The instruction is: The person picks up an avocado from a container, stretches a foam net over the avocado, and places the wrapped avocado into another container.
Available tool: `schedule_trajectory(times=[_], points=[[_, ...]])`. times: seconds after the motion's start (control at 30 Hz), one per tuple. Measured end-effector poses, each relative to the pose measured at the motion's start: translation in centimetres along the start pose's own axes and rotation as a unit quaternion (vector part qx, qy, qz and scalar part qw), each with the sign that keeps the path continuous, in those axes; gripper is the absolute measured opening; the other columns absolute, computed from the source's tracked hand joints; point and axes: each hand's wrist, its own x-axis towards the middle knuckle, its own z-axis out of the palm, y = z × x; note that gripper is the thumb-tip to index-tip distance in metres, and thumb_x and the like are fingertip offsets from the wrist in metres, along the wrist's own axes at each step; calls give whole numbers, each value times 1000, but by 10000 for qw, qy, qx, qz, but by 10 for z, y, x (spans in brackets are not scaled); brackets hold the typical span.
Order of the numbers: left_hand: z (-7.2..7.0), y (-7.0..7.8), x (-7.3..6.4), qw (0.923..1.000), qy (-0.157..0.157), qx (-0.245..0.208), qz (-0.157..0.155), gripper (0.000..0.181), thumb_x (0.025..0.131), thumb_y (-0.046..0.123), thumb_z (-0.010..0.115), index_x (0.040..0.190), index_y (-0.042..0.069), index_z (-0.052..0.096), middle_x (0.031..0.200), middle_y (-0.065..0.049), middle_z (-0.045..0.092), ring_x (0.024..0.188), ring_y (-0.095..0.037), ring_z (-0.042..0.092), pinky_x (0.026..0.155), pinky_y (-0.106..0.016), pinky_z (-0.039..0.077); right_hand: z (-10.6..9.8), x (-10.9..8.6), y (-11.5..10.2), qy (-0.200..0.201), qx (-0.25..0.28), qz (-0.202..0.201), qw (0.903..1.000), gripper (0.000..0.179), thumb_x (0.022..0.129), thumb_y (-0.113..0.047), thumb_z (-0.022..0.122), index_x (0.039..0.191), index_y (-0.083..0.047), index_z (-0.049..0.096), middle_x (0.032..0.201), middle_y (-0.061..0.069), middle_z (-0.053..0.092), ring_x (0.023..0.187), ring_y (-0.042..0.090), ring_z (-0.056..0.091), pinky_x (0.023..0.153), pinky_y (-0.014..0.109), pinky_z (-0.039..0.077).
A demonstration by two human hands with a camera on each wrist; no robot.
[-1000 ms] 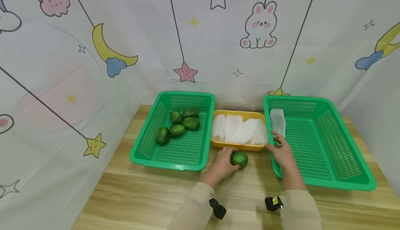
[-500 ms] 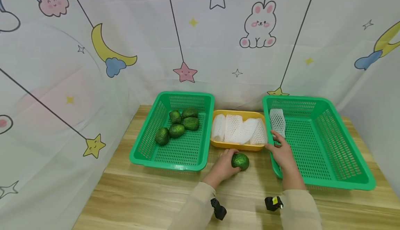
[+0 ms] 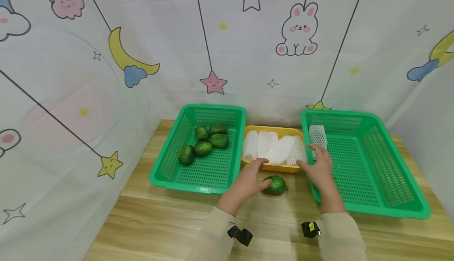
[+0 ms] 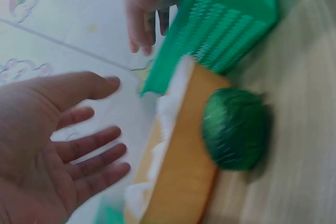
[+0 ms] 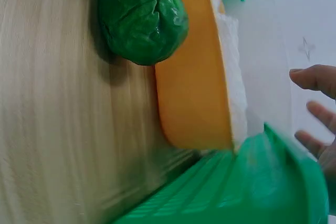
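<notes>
While the head view takes in the whole scene, from the white cloth [image 3: 177,32] printed with a rabbit [image 3: 299,32] and a moon [image 3: 116,48] down to the wooden bench [image 3: 159,225], the wrist views each catch only a tilted, partly blurred slice of it. Widest of the containers on the bench is the green right basket [image 3: 393,212], then the green left basket [image 3: 191,189]; only the head view looks down into both. Between them sits the yellow tray [image 3: 285,169], whose smooth outer side shows far better from the wrists. Beige sleeves [image 3: 342,233] cover both arms. The right hand [image 3: 322,172] is spread and holds nothing, over the side of the right basket nearest the tray; whether it touches the rim I cannot tell. Wide as well, with nothing in its grip, the left hand [image 3: 246,182] has its thumb overlapping the loose avocado [image 3: 277,185] in the head view, yet its own wrist view shows them apart. White foam nets [image 3: 267,142] fill the tray, and a single net [image 3: 317,135] lies in the right basket, visible only from the head. The loose avocado rests on the bench just in front of the tray, its shiny, creased skin clearest from the right wrist. Five other avocados [image 3: 203,149] lie in the left basket. Each wrist bears a black device [image 3: 241,236]; the right one carries a yellow label [image 3: 311,226] too small to read.
</notes>
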Motion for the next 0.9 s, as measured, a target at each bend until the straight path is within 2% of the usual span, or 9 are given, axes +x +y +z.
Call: schedule_trajectory(times=[0.1,0.17,0.27,0.4,0.5,0.6,0.7,0.8,0.9], points=[[-15,-8,-1,9975,649,-63,277,39,87,20,66,123,10,54,115,-6,56,107,-21,51,87,-33,44,11,7,-15,-78,-719,-868,9936,53,85,-11,65,133,-3,45,144,22,26,132,44,16,101,62,18],[-21,-17,-1,9946,1008,-155,203,32,89,17,64,119,10,57,115,-4,56,108,-20,48,88,-34,43,23,12,-24,-320,-969,-1272,9866,47,86,-10,65,130,-3,50,141,19,33,131,42,23,102,59,21],[-21,-30,-2,9910,1309,-292,-31,26,91,15,61,116,11,59,114,-3,55,108,-21,47,88,-37,43,44,19,-32,-652,-1183,-1473,9798,41,89,-15,62,127,-4,53,138,16,40,128,38,31,100,53,30],[-17,-40,-3,9893,1416,-337,-132,23,92,16,58,113,10,62,113,-3,56,105,-22,48,87,-39,44,73,27,-35,-687,-1568,-1509,9736,43,89,-25,63,127,-9,54,133,14,46,123,36,39,98,52,34],[-15,-42,-3,9889,1434,-373,-115,22,92,17,58,113,10,63,113,-3,56,105,-21,48,86,-39,44,92,31,-35,-585,-2020,-1522,9657,50,87,-36,64,128,-10,53,129,15,49,121,36,39,99,53,30],[-14,-42,-3,9886,1453,-389,-100,22,92,17,58,112,10,63,113,-3,56,105,-21,48,87,-39,44,105,33,-34,-459,-2403,-1362,9600,58,86,-47,61,131,-10,51,130,15,49,125,36,35,102,57,22],[-13,-41,-2,9886,1442,-436,-77,21,92,16,58,112,9,63,113,-3,56,106,-21,48,87,-39,44,111,35,-35,-327,-2638,-1179,9568,55,90,-48,54,131,-11,52,134,14,46,130,36,27,103,61,12],[-11,-41,-1,9885,1443,-447,-39,21,92,15,58,111,9,63,113,-3,56,105,-21,48,87,-39,43,106,38,-38,-19,-2519,-1057,9620,41,95,-39,50,124,-12,59,135,11,47,133,35,24,104,62,6],[-10,-41,0,9877,1487,-492,39,20,91,13,59,110,8,63,112,-4,56,104,-21,48,87,-39,43,88,40,-46,400,-1873,-846,9778,34,96,-32,48,117,-10,64,131,11,52,130,34,30,103,59,12]])
